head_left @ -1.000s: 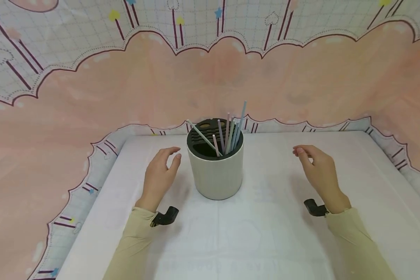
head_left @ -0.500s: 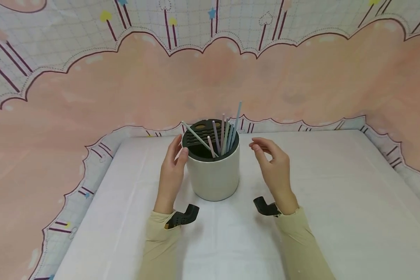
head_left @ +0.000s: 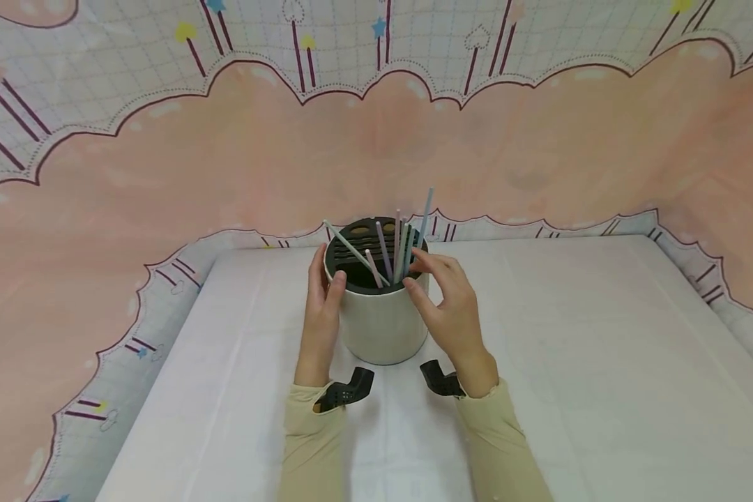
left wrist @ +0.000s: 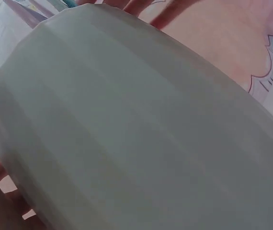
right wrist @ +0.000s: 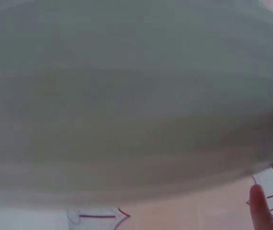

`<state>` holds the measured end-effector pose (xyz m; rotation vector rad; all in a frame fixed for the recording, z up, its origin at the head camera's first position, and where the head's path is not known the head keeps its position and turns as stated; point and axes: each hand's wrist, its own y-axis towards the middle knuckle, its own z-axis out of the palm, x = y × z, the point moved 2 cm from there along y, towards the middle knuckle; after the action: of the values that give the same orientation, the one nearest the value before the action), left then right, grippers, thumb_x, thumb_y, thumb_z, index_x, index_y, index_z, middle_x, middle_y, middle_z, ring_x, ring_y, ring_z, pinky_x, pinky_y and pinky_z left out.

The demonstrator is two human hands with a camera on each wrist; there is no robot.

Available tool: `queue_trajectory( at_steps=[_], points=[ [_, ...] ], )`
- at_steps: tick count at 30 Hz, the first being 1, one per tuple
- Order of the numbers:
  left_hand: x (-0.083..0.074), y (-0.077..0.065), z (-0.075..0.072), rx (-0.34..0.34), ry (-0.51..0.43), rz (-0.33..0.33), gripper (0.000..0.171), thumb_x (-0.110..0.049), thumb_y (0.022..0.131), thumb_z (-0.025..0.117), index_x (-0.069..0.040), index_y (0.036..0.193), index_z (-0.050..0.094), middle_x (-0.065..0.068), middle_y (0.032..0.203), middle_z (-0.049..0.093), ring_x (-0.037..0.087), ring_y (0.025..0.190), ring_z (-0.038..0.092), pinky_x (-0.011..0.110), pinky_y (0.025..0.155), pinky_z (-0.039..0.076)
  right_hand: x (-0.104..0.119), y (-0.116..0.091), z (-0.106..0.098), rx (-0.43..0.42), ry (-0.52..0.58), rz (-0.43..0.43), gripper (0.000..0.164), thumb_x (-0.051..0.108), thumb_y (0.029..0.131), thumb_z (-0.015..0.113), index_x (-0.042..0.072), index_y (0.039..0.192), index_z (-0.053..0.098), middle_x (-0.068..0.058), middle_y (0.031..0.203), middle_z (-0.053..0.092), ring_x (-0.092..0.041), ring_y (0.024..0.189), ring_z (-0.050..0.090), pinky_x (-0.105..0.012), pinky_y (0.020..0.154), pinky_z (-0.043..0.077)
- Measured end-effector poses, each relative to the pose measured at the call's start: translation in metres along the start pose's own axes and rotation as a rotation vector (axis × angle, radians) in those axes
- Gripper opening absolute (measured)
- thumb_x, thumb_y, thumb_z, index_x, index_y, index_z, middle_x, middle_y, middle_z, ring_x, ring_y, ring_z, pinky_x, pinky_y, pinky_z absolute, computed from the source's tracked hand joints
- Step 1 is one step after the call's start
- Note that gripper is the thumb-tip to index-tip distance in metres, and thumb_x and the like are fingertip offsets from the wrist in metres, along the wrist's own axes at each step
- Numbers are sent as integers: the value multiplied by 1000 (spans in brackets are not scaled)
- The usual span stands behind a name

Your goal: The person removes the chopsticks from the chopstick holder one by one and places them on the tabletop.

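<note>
In the head view a round white pen holder [head_left: 383, 328] with a dark slotted top insert [head_left: 358, 240] stands on the white table. Several thin pastel sticks [head_left: 385, 247] lean in it, one blue stick [head_left: 428, 209] reaching highest. My left hand [head_left: 321, 314] grips its left side, thumb at the front rim and fingers behind. Over at the right rim is my right hand [head_left: 454, 300], its thumb and loosely bent fingers spread close to the sticks. The holder's pale wall [left wrist: 141, 115] fills the left wrist view, and its blurred wall [right wrist: 127, 96] most of the right wrist view.
The white table [head_left: 590, 362] extends to both sides of the holder. Behind and around it hangs a peach cloth [head_left: 539, 153] with a scalloped, patterned border. A black wrist camera [head_left: 345, 392] sits at the left cuff, another black camera [head_left: 442, 380] at the right.
Both hands have come inward from either side of the pen holder. The left has taken hold of its left side; the right has reached its right rim. The holder stays in place.
</note>
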<state>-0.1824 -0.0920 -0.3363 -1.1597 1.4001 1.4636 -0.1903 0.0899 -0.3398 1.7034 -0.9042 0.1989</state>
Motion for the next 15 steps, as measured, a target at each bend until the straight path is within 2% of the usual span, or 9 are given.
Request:
queue_trajectory(
  at_steps=[6,11,15],
  points=[
    [5,0,1,-46,-59,0,51,-27,94,38,-26,141,19,-7,146,14,12,134,9,44,105,13,7,0,9,60,-27,-17,20,17,85,59,8,102,66,0,96,63,-17,105,45,-34,90,36],
    [12,1,3,-74,-90,30,49,-24,94,38,-29,140,23,-8,146,16,10,133,7,44,105,12,15,-3,14,79,-112,-27,21,24,85,60,7,95,67,-2,96,64,-19,108,44,-36,93,34],
    [22,4,6,-104,-90,69,48,-25,93,38,-29,139,25,-8,145,19,10,133,7,43,105,13,20,-3,16,47,-143,3,18,22,84,60,6,92,68,-3,93,64,-19,107,45,-37,91,35]
  ],
)
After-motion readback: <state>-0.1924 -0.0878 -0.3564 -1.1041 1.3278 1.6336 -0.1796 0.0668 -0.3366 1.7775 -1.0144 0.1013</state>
